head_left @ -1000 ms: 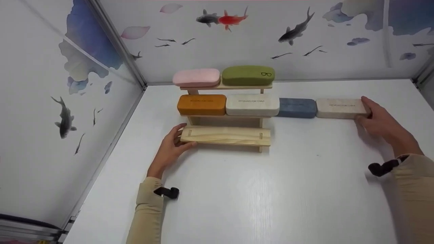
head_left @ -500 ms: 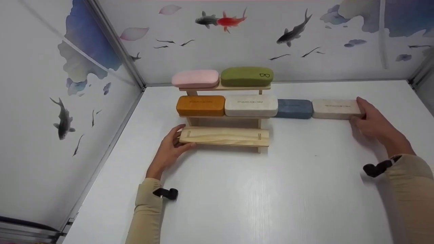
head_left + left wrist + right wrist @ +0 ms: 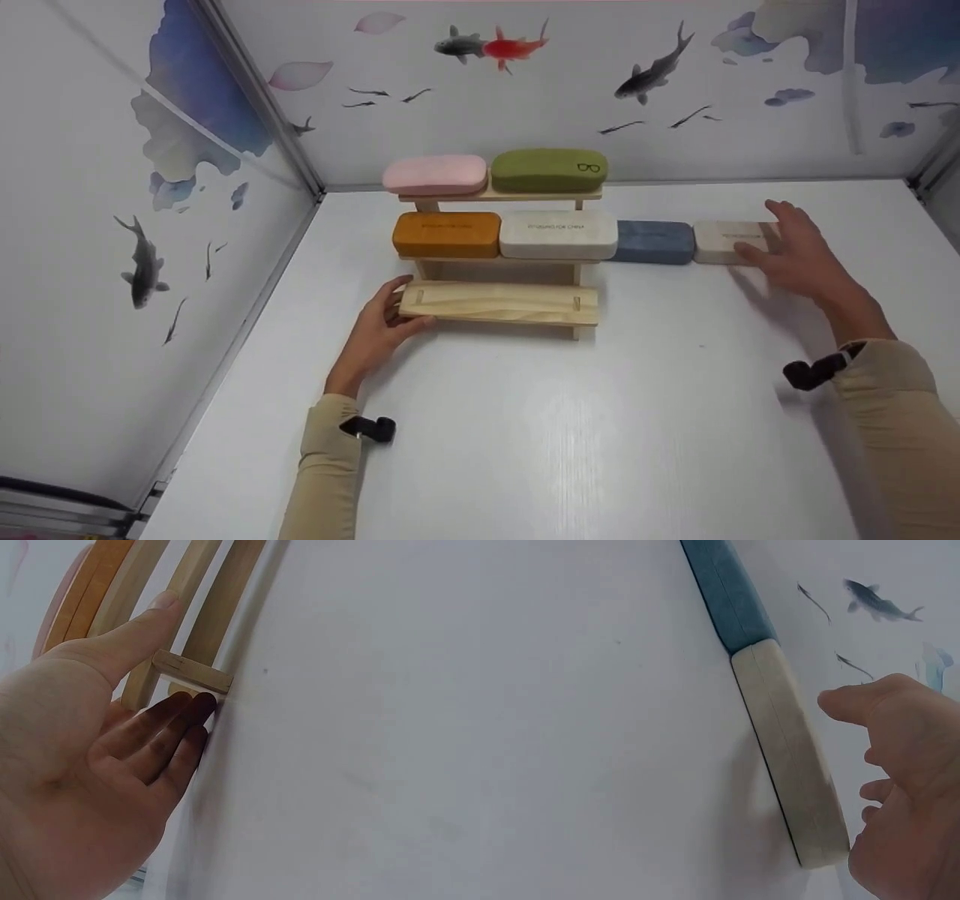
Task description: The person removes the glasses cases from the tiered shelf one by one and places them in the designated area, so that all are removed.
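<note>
My left hand (image 3: 373, 330) grips the left end of a three-tier wooden rack (image 3: 499, 304) at its lowest shelf. In the left wrist view the thumb (image 3: 146, 622) lies along the shelf's edge, with fingers curled beneath by the leg. My right hand (image 3: 806, 259) hovers over the right end of a beige glasses case (image 3: 716, 245), fingers spread and covering part of it. The right wrist view has its thumb (image 3: 847, 703) apart from that case. A blue glasses case (image 3: 654, 242) lies end to end with the beige one on the table.
On the rack's top tier sit a pink case (image 3: 435, 175) and a green case (image 3: 549, 171). Its middle tier bears an orange case (image 3: 446, 235) and a white case (image 3: 559, 235), which partly hides the blue one. Printed walls stand behind and left of the table (image 3: 570, 435).
My right hand has let go of the beige case's right end and moved left over it, fingers spreading. The left hand keeps its grip on the rack.
</note>
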Motion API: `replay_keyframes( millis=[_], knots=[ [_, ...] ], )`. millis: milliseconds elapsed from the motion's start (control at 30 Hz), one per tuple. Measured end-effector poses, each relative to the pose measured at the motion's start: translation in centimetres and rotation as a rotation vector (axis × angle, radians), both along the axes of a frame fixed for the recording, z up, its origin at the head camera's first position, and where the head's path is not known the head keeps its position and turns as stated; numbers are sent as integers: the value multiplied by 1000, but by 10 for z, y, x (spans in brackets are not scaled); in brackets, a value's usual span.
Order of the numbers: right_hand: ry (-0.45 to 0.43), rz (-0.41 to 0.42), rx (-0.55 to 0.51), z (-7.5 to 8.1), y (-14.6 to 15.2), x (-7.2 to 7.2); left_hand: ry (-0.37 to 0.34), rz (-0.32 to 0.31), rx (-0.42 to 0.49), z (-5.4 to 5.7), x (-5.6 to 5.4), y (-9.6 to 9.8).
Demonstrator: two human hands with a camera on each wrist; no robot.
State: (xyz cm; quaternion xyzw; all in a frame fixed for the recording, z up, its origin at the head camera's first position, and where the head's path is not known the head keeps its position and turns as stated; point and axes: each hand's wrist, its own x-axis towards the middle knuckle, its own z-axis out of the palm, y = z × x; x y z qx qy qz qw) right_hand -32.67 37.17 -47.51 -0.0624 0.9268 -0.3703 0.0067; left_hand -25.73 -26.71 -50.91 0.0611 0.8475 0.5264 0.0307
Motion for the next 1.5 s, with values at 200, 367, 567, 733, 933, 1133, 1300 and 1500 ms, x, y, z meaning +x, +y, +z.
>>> replay_keyframes(
  millis=[200,367,567,733,933,1133,1300,1500],
  knots=[
    [49,19,-53,10,-29,2,3,-20,15,-2,-1,-2],
    [77,30,-123,16,-56,7,-14,-9,10,-1,1,-1],
    [174,71,-208,20,-88,11,-16,-10,19,-1,1,-1],
    [212,101,-251,24,-114,14,-15,-3,7,-2,0,-1],
    [212,148,-336,23,-140,17,-19,1,5,-2,0,-1],
    [200,207,-433,18,-161,19,-4,6,-4,1,1,-2],
    [172,221,-460,13,-174,19,-2,5,-5,1,0,-2],
    [156,203,-476,8,-185,18,-2,6,-1,-1,-1,-1]
  ],
)
